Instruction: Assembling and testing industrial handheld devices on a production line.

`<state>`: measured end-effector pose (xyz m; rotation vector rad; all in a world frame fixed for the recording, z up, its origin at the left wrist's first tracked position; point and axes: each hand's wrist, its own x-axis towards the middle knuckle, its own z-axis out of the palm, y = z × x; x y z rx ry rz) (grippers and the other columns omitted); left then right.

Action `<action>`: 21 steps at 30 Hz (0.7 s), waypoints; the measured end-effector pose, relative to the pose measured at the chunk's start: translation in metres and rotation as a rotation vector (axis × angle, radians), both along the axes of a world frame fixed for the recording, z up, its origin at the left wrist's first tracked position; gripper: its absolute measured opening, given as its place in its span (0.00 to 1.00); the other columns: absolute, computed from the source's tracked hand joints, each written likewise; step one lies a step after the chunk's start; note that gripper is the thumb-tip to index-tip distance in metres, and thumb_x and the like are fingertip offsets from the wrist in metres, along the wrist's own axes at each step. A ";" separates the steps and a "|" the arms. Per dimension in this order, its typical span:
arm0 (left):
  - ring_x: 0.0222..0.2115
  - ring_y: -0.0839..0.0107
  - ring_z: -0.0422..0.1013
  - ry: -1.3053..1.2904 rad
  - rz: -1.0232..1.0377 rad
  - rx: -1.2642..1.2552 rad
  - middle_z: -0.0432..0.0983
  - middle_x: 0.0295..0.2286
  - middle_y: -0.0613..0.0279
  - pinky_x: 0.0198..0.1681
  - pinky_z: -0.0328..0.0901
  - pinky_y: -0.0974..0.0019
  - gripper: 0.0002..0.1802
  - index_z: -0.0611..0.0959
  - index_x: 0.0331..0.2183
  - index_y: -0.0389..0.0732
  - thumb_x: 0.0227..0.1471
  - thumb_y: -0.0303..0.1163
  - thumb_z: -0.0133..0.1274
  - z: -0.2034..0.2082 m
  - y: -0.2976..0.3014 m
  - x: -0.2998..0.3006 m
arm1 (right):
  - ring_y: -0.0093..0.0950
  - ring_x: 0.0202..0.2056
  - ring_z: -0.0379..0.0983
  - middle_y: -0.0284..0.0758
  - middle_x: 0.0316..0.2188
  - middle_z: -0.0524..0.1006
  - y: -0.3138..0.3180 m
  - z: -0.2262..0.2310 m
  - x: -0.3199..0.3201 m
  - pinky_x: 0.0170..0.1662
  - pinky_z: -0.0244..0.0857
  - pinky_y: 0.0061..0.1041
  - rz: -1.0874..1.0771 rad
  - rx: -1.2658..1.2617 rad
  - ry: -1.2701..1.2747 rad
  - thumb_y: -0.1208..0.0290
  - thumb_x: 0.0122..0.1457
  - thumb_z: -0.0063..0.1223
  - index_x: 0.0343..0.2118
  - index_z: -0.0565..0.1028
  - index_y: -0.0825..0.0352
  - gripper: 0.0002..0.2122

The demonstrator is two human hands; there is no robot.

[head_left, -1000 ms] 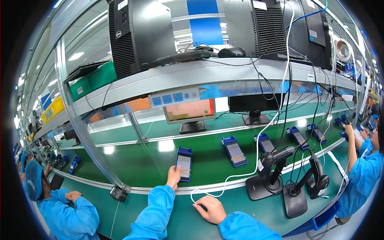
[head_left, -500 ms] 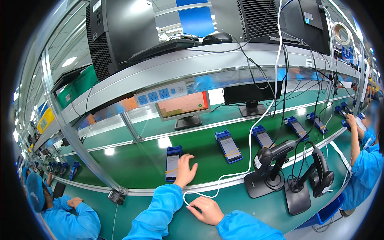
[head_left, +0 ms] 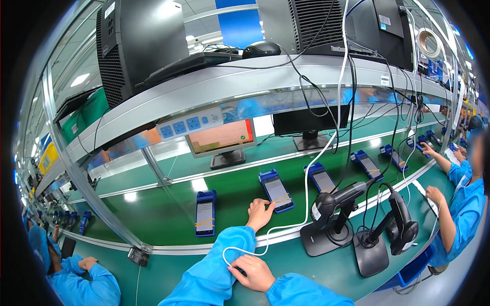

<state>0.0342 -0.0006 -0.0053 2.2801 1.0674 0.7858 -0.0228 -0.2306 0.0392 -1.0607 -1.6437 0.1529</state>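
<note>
My left hand [head_left: 260, 213] reaches over the bench edge onto the green conveyor belt and touches the near end of a phone in a blue holder [head_left: 276, 190]. Another phone in a blue holder [head_left: 205, 213] lies to its left, untouched. My right hand [head_left: 253, 273] rests on the green bench close to me, fingers closed on the end of a white cable [head_left: 305, 204] that loops up toward the shelf. Both sleeves are blue.
More blue phone holders [head_left: 322, 178] ride the belt to the right. Two black barcode scanners on stands [head_left: 337, 217] sit right of my hands. A small monitor [head_left: 221, 138] stands behind the belt. Persons in blue work at right [head_left: 462, 214] and lower left [head_left: 76, 275].
The belt has carried the holders left. My left hand left the first phone holder and now touches the following one. My right hand stays on the white cable.
</note>
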 end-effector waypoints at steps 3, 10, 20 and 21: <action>0.61 0.50 0.65 0.014 0.068 -0.052 0.74 0.57 0.52 0.65 0.56 0.45 0.30 0.89 0.46 0.44 0.61 0.61 0.59 0.005 0.003 0.011 | 0.39 0.32 0.79 0.37 0.29 0.81 0.001 0.001 0.001 0.38 0.73 0.36 -0.040 0.016 0.025 0.72 0.61 0.68 0.33 0.80 0.67 0.07; 0.57 0.55 0.71 0.032 0.164 -0.152 0.80 0.53 0.51 0.62 0.62 0.51 0.31 0.90 0.45 0.40 0.55 0.59 0.67 0.014 -0.005 0.032 | 0.37 0.33 0.79 0.35 0.30 0.79 -0.006 -0.006 0.010 0.40 0.71 0.35 -0.129 -0.025 0.049 0.71 0.63 0.65 0.34 0.78 0.65 0.06; 0.44 0.64 0.76 -0.424 0.040 -0.687 0.81 0.45 0.50 0.49 0.69 0.59 0.20 0.73 0.56 0.34 0.69 0.31 0.55 0.036 0.031 -0.034 | 0.37 0.35 0.79 0.35 0.31 0.81 -0.006 0.001 0.001 0.41 0.71 0.36 -0.060 0.016 -0.077 0.72 0.60 0.69 0.34 0.80 0.65 0.06; 0.43 0.65 0.76 -0.444 0.026 -0.625 0.81 0.43 0.51 0.48 0.69 0.62 0.17 0.74 0.55 0.35 0.69 0.31 0.55 0.037 0.032 -0.046 | 0.37 0.36 0.80 0.35 0.32 0.81 -0.005 0.003 -0.002 0.42 0.71 0.37 -0.054 0.020 -0.093 0.72 0.59 0.69 0.35 0.80 0.65 0.07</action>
